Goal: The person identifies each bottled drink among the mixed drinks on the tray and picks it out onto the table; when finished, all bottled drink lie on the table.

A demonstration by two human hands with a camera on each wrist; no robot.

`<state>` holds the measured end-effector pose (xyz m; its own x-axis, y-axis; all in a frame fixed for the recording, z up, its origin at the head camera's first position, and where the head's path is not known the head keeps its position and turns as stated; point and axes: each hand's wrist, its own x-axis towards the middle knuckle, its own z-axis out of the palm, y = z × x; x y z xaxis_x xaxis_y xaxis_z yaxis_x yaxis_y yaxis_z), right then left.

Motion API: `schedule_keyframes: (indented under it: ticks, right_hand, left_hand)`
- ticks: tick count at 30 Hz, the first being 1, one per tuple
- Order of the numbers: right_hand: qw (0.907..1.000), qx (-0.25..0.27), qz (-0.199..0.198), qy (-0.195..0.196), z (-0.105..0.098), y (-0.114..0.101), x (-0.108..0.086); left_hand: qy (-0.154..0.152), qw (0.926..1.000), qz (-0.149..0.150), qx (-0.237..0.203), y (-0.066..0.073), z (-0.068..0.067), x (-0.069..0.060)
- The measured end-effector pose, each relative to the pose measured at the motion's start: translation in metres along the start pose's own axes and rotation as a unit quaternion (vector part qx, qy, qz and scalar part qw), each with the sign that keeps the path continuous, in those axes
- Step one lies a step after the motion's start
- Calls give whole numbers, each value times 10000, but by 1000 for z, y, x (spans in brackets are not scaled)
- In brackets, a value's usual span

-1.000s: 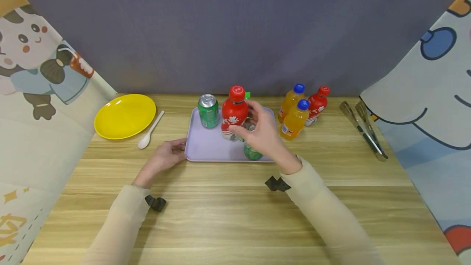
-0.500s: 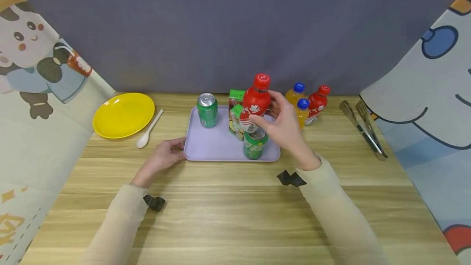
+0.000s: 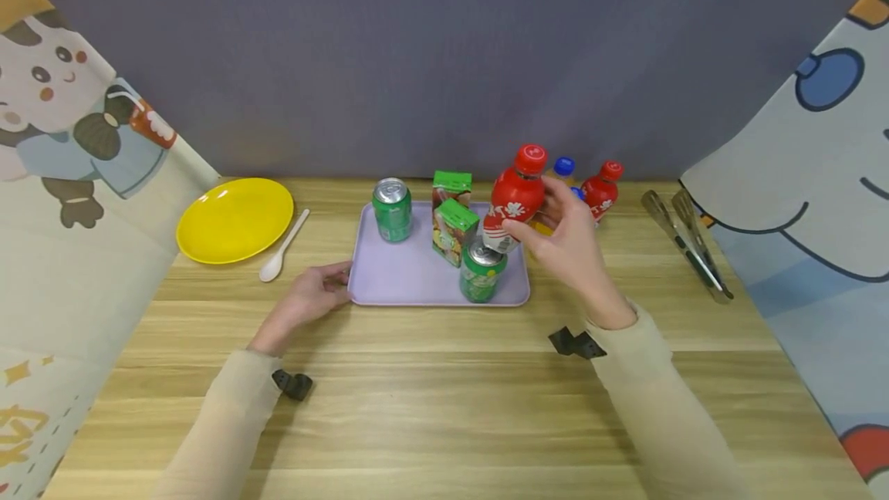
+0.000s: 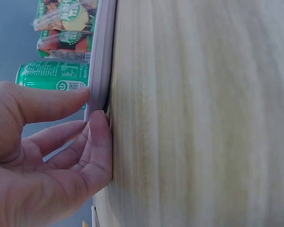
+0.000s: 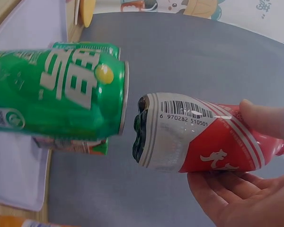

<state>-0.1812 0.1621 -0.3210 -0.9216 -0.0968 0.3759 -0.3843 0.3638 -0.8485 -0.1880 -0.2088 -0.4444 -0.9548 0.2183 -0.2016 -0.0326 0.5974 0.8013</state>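
My right hand (image 3: pixel 575 245) holds a red-capped bottle (image 3: pixel 517 195) with a red and white label, thumb on one side and fingers on the other. The bottle is raised and tilted above the right part of a lilac tray (image 3: pixel 396 284). In the right wrist view its base (image 5: pixel 141 130) is apart from the top of a green can (image 5: pixel 85 90). At the tray's left edge, my left hand (image 3: pixel 312 298) pinches the rim between thumb and fingers. Another green can (image 3: pixel 393 214) stands at the tray's back left, with two green drink cartons (image 3: pixel 454 234) in the middle.
Blue-capped orange drink bottles (image 3: pixel 564 168), partly hidden by my right hand, and another red bottle (image 3: pixel 601 190) stand right of the tray. Metal tongs (image 3: pixel 684 241) lie farther right. A yellow plate (image 3: pixel 236 221) and white spoon (image 3: pixel 283 247) lie left. A grey wall stands behind.
My right hand has lifted the red bottle from over the tray's middle and carried it right, uncovering the cartons and the front can. The left hand stays at the tray's edge.
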Motion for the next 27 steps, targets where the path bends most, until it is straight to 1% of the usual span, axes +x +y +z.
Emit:
schedule_keyframes:
  ticks: [4,6,7,11,14,21,27]
  right_hand:
    - [9999,-86,-15,69,-8,3,-4]
    - [9999,-98,-16,100,-12,14,-4]
    - [9999,-98,6,95,-14,17,-5]
    - [9996,-174,209,52,-21,21,-8]
    - [9993,-205,326,40,-26,23,-11]
    - [9994,-257,200,88,-37,30,-23]
    - [9989,-388,210,139,-48,43,-33]
  left_hand:
    - [0,10000,-30,1,1,0,-1]
    - [16,10000,-40,22,2,0,-1]
    - [23,10000,-45,39,2,0,-1]
    - [39,9999,-58,76,3,0,-1]
    - [23,10000,-46,26,3,-1,-2]
    - [7,10000,-1,-66,2,-1,-2]
    - [-12,9999,-39,-104,0,1,0]
